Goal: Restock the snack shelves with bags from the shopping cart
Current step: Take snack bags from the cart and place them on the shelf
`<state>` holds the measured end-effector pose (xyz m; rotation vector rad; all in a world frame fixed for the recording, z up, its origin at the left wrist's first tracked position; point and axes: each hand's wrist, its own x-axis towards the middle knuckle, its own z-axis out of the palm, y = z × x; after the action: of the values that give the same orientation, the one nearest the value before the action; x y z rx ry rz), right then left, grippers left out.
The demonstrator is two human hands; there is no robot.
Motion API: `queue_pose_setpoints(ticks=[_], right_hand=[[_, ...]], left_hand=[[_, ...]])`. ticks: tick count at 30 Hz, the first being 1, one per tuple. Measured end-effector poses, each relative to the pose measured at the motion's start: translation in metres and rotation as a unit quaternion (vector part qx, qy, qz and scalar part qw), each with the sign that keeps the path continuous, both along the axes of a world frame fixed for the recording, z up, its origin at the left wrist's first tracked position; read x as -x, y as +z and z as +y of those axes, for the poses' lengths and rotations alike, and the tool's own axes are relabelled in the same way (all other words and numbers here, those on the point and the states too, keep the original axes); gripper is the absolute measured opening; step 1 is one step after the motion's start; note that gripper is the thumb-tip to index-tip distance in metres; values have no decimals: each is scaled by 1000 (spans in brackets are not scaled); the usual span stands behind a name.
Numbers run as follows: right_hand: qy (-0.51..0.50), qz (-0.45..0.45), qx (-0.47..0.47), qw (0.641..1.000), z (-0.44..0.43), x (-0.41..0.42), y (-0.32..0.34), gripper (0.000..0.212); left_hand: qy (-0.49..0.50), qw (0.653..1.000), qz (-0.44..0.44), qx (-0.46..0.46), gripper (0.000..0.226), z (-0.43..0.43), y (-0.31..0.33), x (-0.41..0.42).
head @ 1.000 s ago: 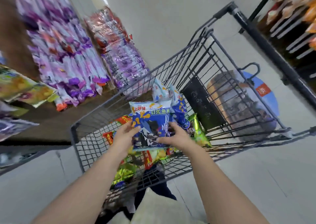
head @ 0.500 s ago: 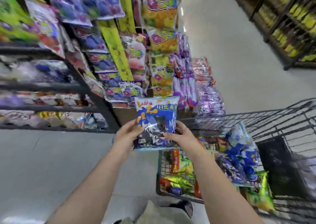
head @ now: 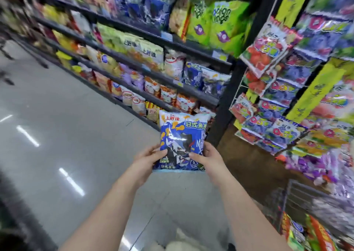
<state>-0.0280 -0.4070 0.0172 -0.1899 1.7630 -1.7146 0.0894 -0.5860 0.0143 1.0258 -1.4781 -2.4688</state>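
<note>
Head view: blue snack bag (head: pixel 182 143) is upright in mid-air over the aisle floor (head: pixel 76 135), short of the shelves (head: pixel 193 92). Left hand (head: pixel 147 159) and right hand (head: pixel 208 159) pinch its lower corners, thumbs on the front.

Likely light, air-puffed, with slick film and crushable contents. Best held by the side seams, unsqueezed.

Similar blue bags (head: pixel 201 76) sit at a middle shelf's right end beside the black upright (head: pixel 228 101). Open aisle lies left, and the cart (head: pixel 306 190) is lower right.
</note>
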Motion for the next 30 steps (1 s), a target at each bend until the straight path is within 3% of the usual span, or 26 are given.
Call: queue_pose_setpoints(ticks=[5,13,20,30], right_hand=[[83,-9,-6,996,-105,-17,1,52],[168,20,25,985,-250,-9,21,48],[179,45,107,977,-396,49,55,42],[163,135,170,962,-638,174,175,45]], left_hand=[[92,995,4,31,46,-79,1,-46],[215,974,2,71,37,-188,21,-59],[257,954,31,152,25,-327,67,-3],[306,930,93,179,37,-556,181,116]])
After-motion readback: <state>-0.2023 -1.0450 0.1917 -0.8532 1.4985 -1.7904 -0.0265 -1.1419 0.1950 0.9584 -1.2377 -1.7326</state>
